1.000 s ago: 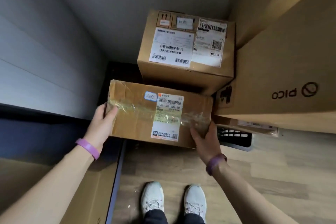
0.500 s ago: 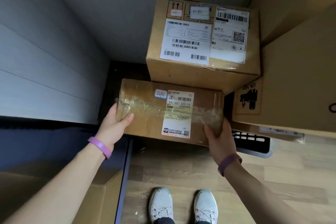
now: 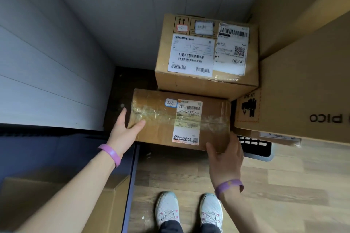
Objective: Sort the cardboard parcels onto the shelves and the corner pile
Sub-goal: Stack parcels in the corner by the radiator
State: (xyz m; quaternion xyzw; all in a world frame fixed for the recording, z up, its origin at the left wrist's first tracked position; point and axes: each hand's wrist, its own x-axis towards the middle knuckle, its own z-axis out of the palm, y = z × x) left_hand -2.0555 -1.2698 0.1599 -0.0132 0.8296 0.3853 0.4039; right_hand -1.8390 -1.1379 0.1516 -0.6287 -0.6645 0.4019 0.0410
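While the taped parcel point(image 3: 161, 130) sits in the corner pile, just in front of the tall labelled box point(image 3: 206, 83), both hands are spread and grip nothing. The left hand point(image 3: 123, 132) touches the parcel's left end, and the right hand point(image 3: 225, 157) is at its near right corner. Placing looks done; the next move is to draw clear and fetch another parcel.

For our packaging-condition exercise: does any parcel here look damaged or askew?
The taped parcel in front looks rough: wrinkled clear tape crosses its top, and its left end is crumpled. The labelled box behind looks sound.
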